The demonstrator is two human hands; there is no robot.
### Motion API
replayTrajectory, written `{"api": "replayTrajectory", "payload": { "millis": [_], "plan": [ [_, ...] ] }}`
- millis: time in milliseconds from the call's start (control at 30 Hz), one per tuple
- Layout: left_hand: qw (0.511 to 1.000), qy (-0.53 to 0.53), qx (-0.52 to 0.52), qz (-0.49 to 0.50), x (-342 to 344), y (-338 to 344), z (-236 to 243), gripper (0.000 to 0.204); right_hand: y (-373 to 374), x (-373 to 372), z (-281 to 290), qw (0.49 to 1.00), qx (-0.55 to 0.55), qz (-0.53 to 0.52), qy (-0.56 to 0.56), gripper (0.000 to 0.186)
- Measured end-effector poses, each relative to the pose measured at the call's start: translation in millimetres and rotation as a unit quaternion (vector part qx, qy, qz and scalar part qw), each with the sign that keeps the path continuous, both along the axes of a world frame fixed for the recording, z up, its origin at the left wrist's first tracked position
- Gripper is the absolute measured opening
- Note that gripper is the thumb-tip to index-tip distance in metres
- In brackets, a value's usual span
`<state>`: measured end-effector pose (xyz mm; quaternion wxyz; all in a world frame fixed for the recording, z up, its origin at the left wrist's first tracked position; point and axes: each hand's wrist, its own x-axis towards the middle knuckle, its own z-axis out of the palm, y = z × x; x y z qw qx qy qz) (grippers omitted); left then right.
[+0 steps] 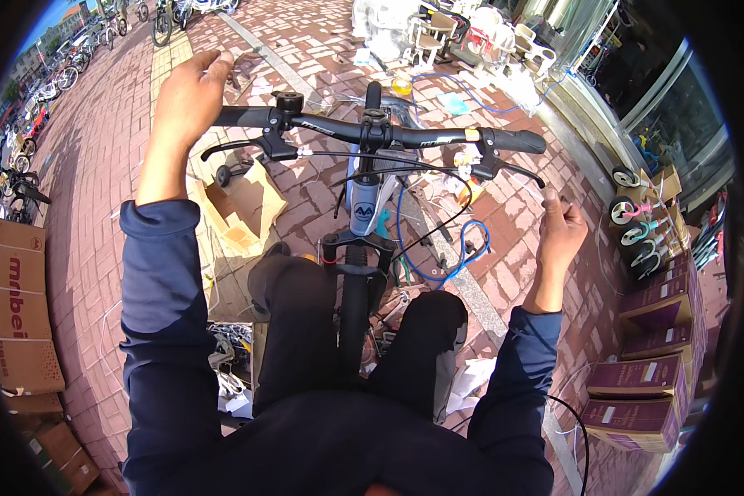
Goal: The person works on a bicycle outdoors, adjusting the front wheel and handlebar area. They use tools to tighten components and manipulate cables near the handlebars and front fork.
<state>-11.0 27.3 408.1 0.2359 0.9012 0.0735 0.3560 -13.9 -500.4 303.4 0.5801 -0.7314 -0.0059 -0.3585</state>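
Observation:
The black handlebar (360,131) of an upright bicycle, with a pale frame (362,202), crosses in front of me. My left hand (188,99) is raised at the bar's left end, fingers curled; what they hold is unclear. The left brake lever (231,147) is beside it. My right hand (560,231) is closed just below the tip of the right brake lever (521,172); I cannot make out what is in it. The front tyre (354,314) sits between my knees, and black cables (438,169) loop from the bar.
An open cardboard box (256,207) and blue hose (463,260) lie on brick paving. Tall cartons (21,298) stand left, purple cartons (636,380) and small wheeled toys (636,215) right. Parked bicycles (66,78) line the far left; white seats (426,41) stand ahead by a glass doorway.

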Motion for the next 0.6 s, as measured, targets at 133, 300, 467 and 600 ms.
{"api": "replayTrajectory", "payload": {
  "millis": [133,300,467,600],
  "plan": [
    [0.969,0.165,-0.135,-0.128,7.8,28.5,-50.5,0.047,-4.3,28.6,48.4,0.988,-0.129,0.032,-0.08,0.037],
    [0.973,0.134,-0.13,-0.135,19.1,29.2,-67.9,0.046,2.0,68.6,59.0,0.957,-0.286,-0.031,0.038,0.034],
    [0.977,0.152,-0.086,-0.122,23.7,26.7,-62.9,0.042,2.9,64.9,57.3,0.958,-0.269,-0.024,0.094,0.031],
    [0.978,0.148,-0.088,-0.116,23.4,22.8,-61.5,0.042,3.3,56.3,62.9,0.95,-0.294,-0.028,0.104,0.033]
  ]
}}
